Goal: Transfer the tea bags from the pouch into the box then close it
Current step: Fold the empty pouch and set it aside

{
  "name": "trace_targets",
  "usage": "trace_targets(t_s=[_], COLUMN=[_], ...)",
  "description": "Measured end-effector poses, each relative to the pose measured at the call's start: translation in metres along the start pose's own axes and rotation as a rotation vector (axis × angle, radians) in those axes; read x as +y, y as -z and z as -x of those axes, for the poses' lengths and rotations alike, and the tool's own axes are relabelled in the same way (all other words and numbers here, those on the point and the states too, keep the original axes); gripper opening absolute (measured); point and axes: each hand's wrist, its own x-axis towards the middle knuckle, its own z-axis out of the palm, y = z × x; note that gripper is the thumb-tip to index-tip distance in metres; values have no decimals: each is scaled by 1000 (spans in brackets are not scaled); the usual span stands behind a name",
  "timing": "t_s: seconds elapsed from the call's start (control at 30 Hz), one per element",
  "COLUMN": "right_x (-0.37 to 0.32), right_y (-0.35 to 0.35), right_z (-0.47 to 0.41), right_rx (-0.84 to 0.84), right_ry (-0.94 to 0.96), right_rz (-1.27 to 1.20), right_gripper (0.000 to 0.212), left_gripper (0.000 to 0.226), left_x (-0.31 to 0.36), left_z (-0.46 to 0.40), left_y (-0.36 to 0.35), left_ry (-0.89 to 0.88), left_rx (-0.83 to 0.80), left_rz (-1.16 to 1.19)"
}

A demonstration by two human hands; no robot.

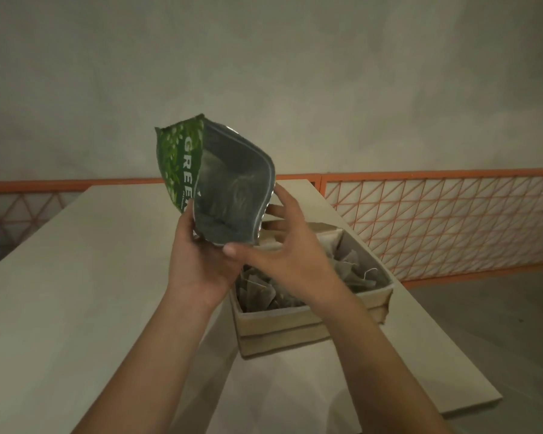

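On the left, the pale table [76, 277] runs away toward the far wall, with an orange lattice railing [436, 220] behind it. The left hand [198, 261] holds the green tea pouch [229, 186] from below, fingers curled around its lower end; the fingertips themselves are hidden behind the foil. The pouch is lifted above the table with its mouth pulled wide toward the camera, showing the grey foil lining. Its inside looks dim, and I cannot tell whether any tea bags remain in it.

Just right of it, the right hand [282, 245] has its fingers spread apart, thumb touching the near edge of the pouch mouth and the other fingertips along its right edge, apparently keeping the opening wide.

Below and to the right stands the cardboard box [279, 327], open, sitting near the table's right edge. A heap of tea bags [264, 292] with their strings already lies inside.

Risks, as I judge them:
- The pouch mouth sits left of and beyond the box opening; tipped from here, any bags left could drop on the table instead of into the box.
- The piled bags and loose strings ride high, so they could catch under the flaps at closing.
- The box is near the edge, so a nudge could send it off.
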Motion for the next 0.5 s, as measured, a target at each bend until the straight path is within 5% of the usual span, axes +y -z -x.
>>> trace_targets(t_s=[0.1,0.3,0.43,0.5], right_x=[4,3,1,-3], right_y=[-19,-32,-30,-27], right_z=[-2,-10,-21,-29], right_rx=[91,217,242,214], right_ry=[53,200,247,269], right_rz=[16,118,111,141], right_gripper=[92,30,17,19], left_gripper=[59,59,32,51], left_x=[0,16,33,46], left_z=[1,4,6,5], left_y=[-3,2,6,15], left_ry=[12,-29,-245,-362], left_rx=[13,130,275,345], left_rz=[-88,-321,-500,-551])
